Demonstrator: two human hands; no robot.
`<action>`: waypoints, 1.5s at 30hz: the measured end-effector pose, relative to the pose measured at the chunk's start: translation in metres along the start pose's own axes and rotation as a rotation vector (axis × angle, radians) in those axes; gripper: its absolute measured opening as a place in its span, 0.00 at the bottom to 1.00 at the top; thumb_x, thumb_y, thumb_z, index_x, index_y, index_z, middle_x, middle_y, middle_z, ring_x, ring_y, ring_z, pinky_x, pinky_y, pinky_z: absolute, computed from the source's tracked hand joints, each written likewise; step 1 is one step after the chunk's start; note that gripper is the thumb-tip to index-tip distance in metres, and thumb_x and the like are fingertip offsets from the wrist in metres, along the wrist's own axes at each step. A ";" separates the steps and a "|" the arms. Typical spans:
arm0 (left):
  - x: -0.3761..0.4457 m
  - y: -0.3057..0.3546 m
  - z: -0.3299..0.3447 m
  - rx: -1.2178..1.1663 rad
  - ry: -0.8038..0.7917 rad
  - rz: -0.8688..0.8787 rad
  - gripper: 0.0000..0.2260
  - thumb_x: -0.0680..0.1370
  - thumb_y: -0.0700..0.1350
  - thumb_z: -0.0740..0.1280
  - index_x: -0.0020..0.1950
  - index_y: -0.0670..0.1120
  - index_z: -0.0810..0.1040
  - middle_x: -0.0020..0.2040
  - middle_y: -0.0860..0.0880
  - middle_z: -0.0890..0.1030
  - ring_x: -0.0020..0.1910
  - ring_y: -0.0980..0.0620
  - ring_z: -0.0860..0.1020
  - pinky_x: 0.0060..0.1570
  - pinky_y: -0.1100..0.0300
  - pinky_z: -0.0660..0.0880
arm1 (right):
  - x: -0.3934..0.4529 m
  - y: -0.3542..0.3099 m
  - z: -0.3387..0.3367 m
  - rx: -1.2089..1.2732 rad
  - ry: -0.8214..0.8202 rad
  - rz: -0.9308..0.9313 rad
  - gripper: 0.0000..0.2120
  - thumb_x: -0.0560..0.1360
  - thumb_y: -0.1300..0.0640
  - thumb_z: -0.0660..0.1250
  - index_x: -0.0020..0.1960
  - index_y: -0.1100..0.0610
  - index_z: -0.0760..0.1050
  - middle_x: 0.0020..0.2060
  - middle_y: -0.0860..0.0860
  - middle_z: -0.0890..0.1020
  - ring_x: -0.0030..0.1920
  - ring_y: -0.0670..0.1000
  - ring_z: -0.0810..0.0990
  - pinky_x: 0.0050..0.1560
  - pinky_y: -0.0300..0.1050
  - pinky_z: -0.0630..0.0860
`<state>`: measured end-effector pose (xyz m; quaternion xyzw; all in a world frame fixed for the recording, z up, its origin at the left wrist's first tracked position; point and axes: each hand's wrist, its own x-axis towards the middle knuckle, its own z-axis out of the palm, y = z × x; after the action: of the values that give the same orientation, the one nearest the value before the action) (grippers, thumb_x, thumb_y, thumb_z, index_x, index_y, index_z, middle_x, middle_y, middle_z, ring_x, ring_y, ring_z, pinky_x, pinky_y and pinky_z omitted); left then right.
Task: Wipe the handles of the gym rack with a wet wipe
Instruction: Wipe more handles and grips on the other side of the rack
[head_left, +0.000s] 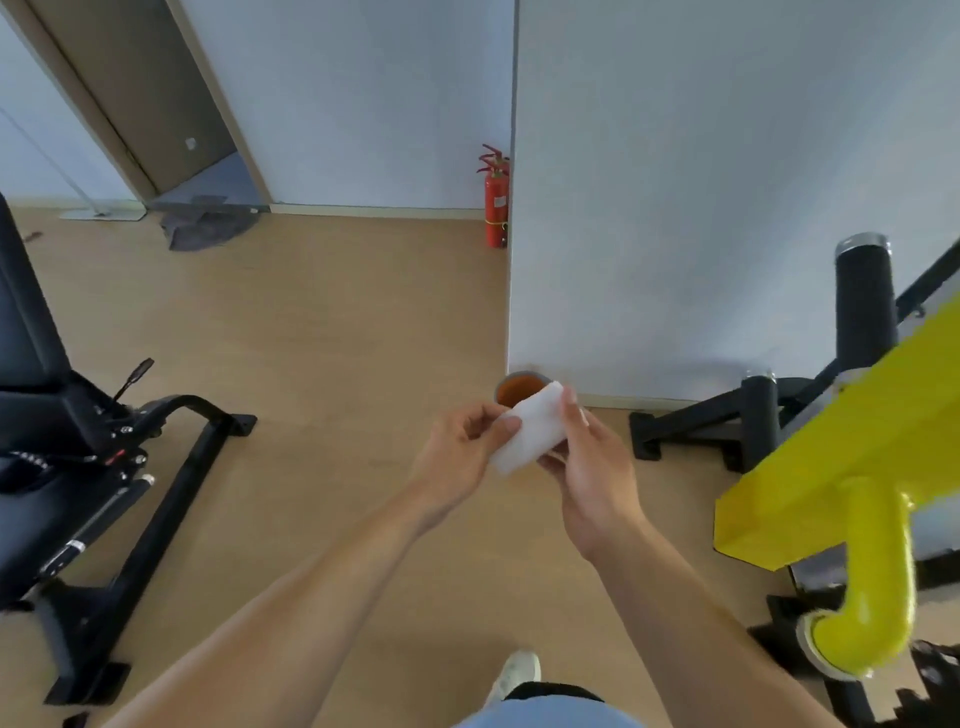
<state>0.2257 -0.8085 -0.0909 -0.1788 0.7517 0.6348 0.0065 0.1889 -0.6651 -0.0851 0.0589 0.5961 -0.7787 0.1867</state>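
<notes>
A folded white wet wipe (530, 434) is held out in front of me between both hands. My left hand (462, 457) pinches its left end with thumb and curled fingers. My right hand (587, 467) holds its right end, fingers wrapped round the far edge. At the right stands the gym rack with a yellow arm (810, 467), a yellow curved tube (872, 587) and an upright black padded handle (865, 306) capped in chrome. Neither hand touches the rack.
A small round bin with an orange inside (514, 389) stands on the wooden floor behind the wipe, by the wall corner. A black bench machine (78, 467) fills the left. A red fire extinguisher (496, 202) stands at the far wall. My shoe (514, 675) shows below.
</notes>
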 end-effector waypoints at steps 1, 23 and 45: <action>0.013 0.003 -0.003 -0.015 -0.006 0.010 0.07 0.80 0.52 0.69 0.47 0.51 0.83 0.43 0.51 0.84 0.42 0.53 0.79 0.45 0.55 0.74 | 0.005 0.001 0.002 0.002 0.031 -0.012 0.17 0.80 0.43 0.63 0.53 0.53 0.84 0.49 0.51 0.86 0.53 0.51 0.84 0.49 0.45 0.78; 0.226 0.032 -0.005 0.054 -0.601 0.112 0.08 0.75 0.54 0.74 0.45 0.51 0.85 0.44 0.53 0.87 0.45 0.56 0.83 0.49 0.61 0.76 | 0.130 -0.010 0.057 0.240 0.756 -0.058 0.18 0.73 0.42 0.72 0.40 0.56 0.74 0.42 0.53 0.83 0.45 0.51 0.82 0.46 0.47 0.77; 0.259 0.073 0.104 0.188 -1.601 -0.196 0.25 0.70 0.64 0.74 0.59 0.49 0.83 0.58 0.39 0.83 0.56 0.38 0.81 0.61 0.41 0.75 | 0.079 -0.050 0.021 0.236 1.175 -0.411 0.10 0.82 0.55 0.62 0.51 0.62 0.75 0.42 0.55 0.81 0.42 0.52 0.80 0.42 0.46 0.79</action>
<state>-0.0594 -0.7671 -0.1028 0.2657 0.5503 0.5008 0.6129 0.1003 -0.6917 -0.0590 0.3809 0.5083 -0.6970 -0.3327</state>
